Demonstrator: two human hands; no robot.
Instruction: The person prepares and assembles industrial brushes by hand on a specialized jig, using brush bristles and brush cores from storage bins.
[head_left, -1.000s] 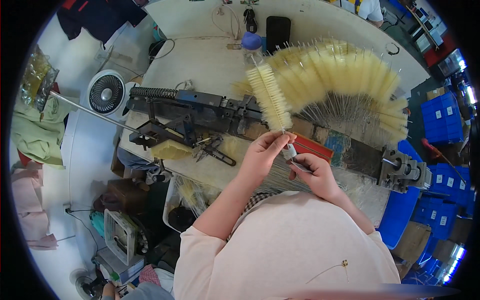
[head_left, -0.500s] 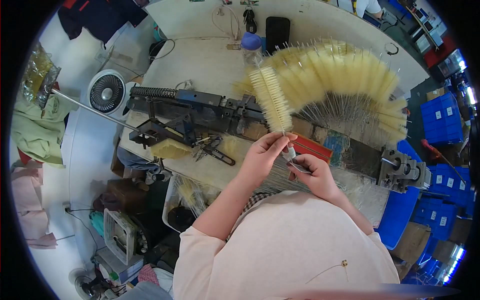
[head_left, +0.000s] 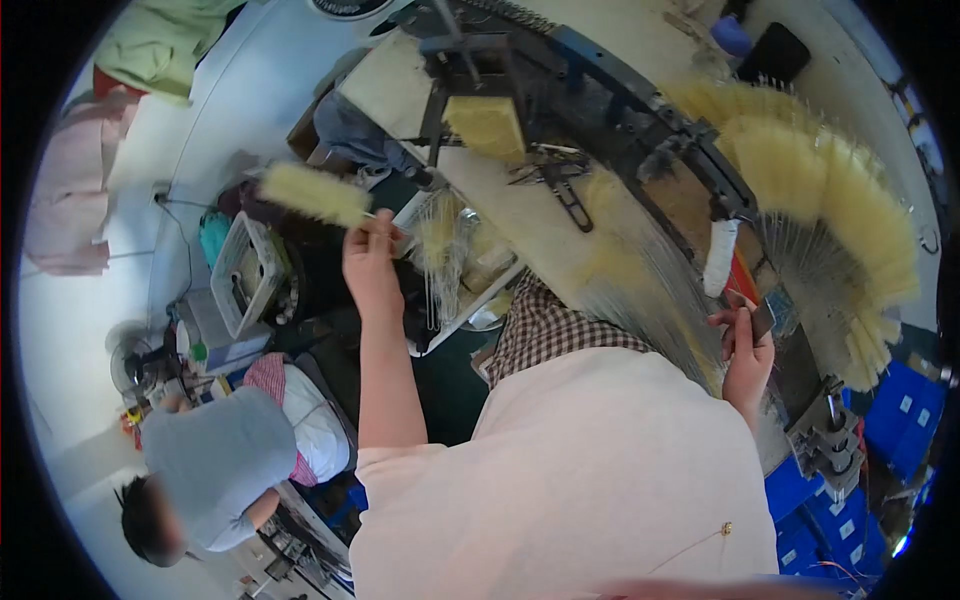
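My left hand (head_left: 372, 268) is closed in a pinch on the wire end of a bottle brush (head_left: 315, 195) with pale yellow bristles. It holds the brush out to the left, almost level, beyond a white bin (head_left: 465, 318) of wires and bristle scraps. At the right, my right hand (head_left: 742, 350) grips a small flat metal piece (head_left: 763, 320) whose exact kind I cannot make out. Just above those fingers hangs a white-wrapped handle (head_left: 720, 258) on the dark metal bench machine (head_left: 610, 75). Thin wires (head_left: 650, 315) lie along the bench's near edge.
Many yellow brushes (head_left: 820, 180) are fanned out at the right of the bench. A yellow block (head_left: 487, 128) and loose tools (head_left: 565, 190) lie near the machine. Blue bins (head_left: 905, 415) stand at lower right. Another person (head_left: 215, 460) sits at lower left, near a clear plastic box (head_left: 245, 275).
My view has turned left. My left hand has carried the brush away from the bench, out to the left. My right hand stays by the bench with the flat metal piece.
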